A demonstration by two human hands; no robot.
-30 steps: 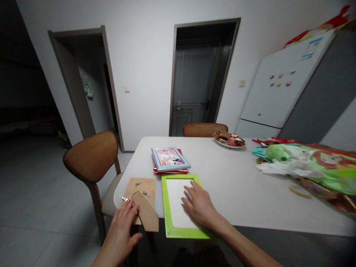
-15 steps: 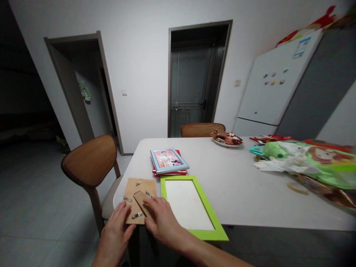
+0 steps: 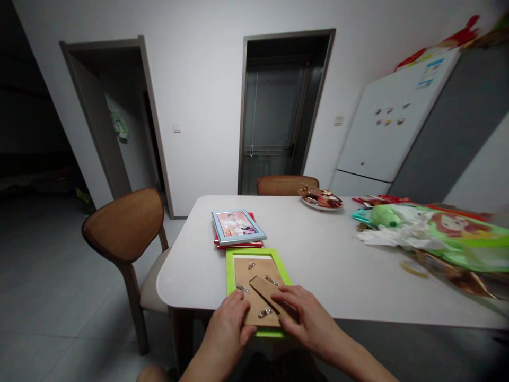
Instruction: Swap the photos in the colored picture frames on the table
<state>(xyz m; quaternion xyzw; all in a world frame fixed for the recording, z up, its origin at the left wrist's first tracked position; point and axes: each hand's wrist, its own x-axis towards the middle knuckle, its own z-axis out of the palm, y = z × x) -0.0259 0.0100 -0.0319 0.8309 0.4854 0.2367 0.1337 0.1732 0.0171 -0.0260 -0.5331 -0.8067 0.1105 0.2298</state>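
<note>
A brown backing board (image 3: pixel 254 302) with several metal clips and a slanted stand flap lies over the opening of a green picture frame (image 3: pixel 230 270). My left hand (image 3: pixel 228 326) grips the board's left edge near its lower corner. On the right side, my right hand (image 3: pixel 306 315) holds the board's edge by the stand flap. A strip of white shows between the board and the frame's top. Just behind the green frame, a light blue frame with a photo (image 3: pixel 238 227) rests on a red one (image 3: pixel 222 246).
A plate of wrapped items (image 3: pixel 321 199) stands at the table's far edge. Green and white plastic packaging (image 3: pixel 457 228) and a tape roll (image 3: pixel 414 269) lie on the right. Wooden chairs stand left (image 3: pixel 125 225) and behind (image 3: pixel 287 184). The table's near edge (image 3: pixel 397 320) runs past my right arm.
Both hands have moved right with the backing board, from the table's left corner onto the green frame. The view has shifted slightly.
</note>
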